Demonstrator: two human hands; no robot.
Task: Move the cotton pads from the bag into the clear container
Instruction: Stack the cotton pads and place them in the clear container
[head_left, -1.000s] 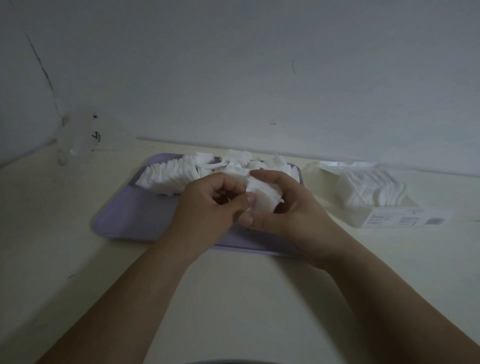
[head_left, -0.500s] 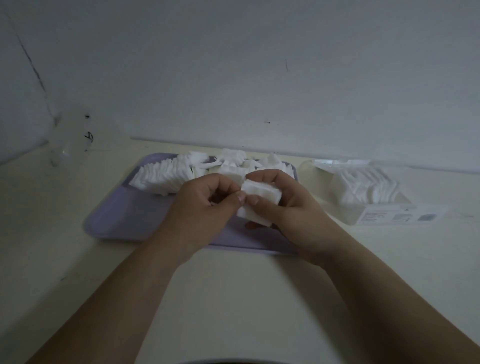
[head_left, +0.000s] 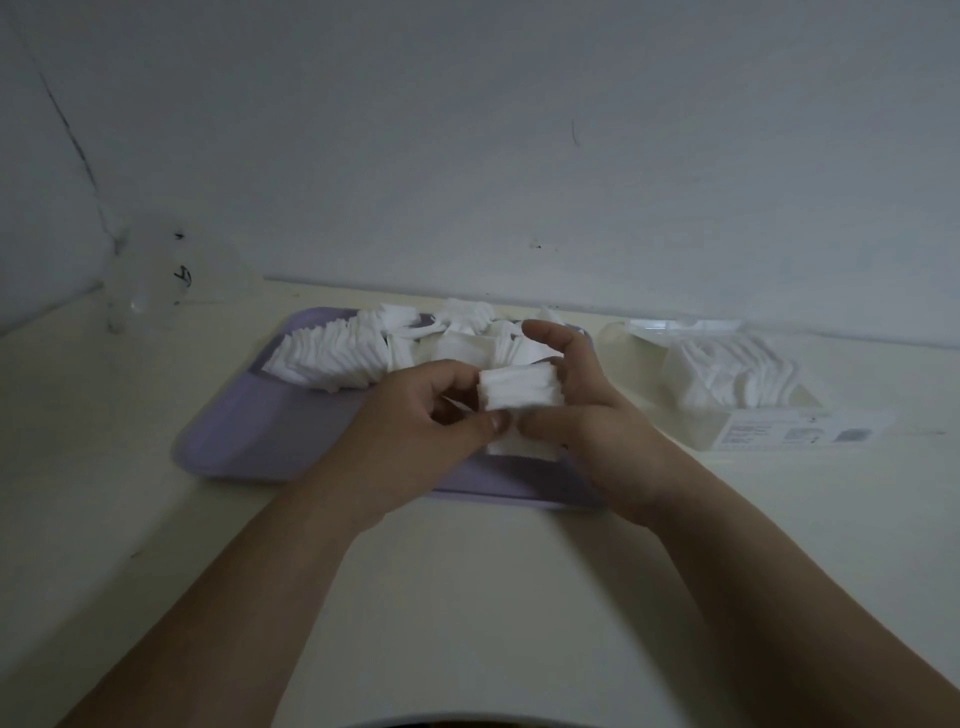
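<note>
Both hands meet in the middle of the frame over the near right part of a purple tray (head_left: 249, 431). The left hand (head_left: 415, 415) and the right hand (head_left: 587, 410) are both clamped on one small stack of cotton pads (head_left: 519, 389). The left thumb and fingers pinch its left end. The right hand cups its right end with the thumb along the front and the index finger arched above the top. The stack is held off the tray with the pad edges facing up. More cotton pads lie on the tray: a leaning row (head_left: 332, 358) along the far left side and a loose heap (head_left: 462, 322) at the far edge, behind the hands. The clear container (head_left: 696, 431) sits on the counter (head_left: 467, 571) just right of the tray, at middle right of the frame. It is partly filled with a row of pads (head_left: 737, 374) standing on edge, and there is a white label (head_left: 800, 434) on its front wall. The clear plastic bag (head_left: 150, 280) is crumpled at upper left against the wall (head_left: 519, 130), well apart from the tray; can't tell its contents. Forearms come in from the bottom corners. Lighting is dim.
</note>
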